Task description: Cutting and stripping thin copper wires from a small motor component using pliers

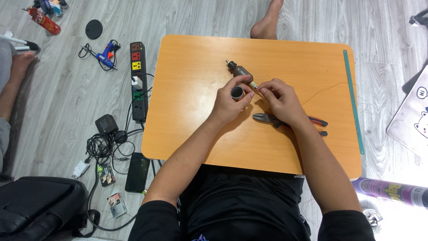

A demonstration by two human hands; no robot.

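pliers [267,118]: the middle part is hidden under the right hand [281,103]; only the jaws and the ends of the red and black handles show.
thin wire [325,91]: too thin to follow; it fades to the right of the right hand on the table [191,134].
small part between the fingertips: too small to tell what it is.
black roll [237,93]: partly covered by the left hand [231,103].
purple spray can [392,189]: below the right corner of the table, cut by the picture's edge.
black bag [40,205]: left of the table, cut by the bottom edge.
white laptop lid [412,118]: right of the table, cut by the edge.
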